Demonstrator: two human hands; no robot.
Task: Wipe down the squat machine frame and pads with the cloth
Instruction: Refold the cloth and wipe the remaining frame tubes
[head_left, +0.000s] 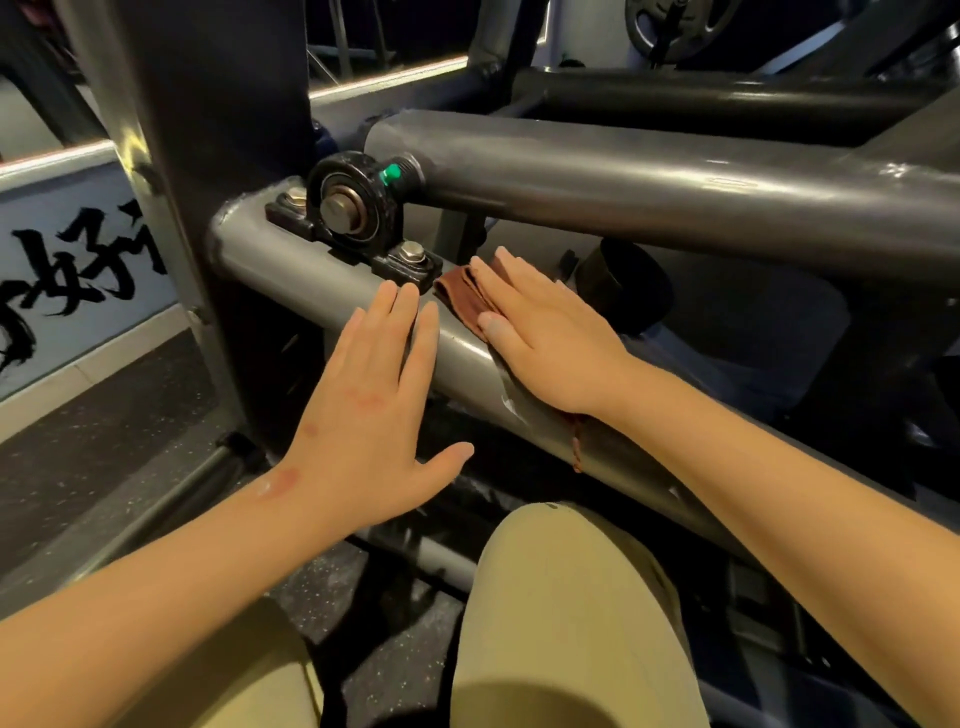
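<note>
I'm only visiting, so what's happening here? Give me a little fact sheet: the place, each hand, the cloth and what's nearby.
Place: a grey metal bar of a gym machine frame
Right hand: flat, pressing a brown cloth onto the bar
Left hand: flat, fingers straight, laid on the bar, holding nothing
Cloth: folded, next to the black bearing
Bearing: bolted on top of the bar, with a green cap
Background: wall sign with black brush lettering
</note>
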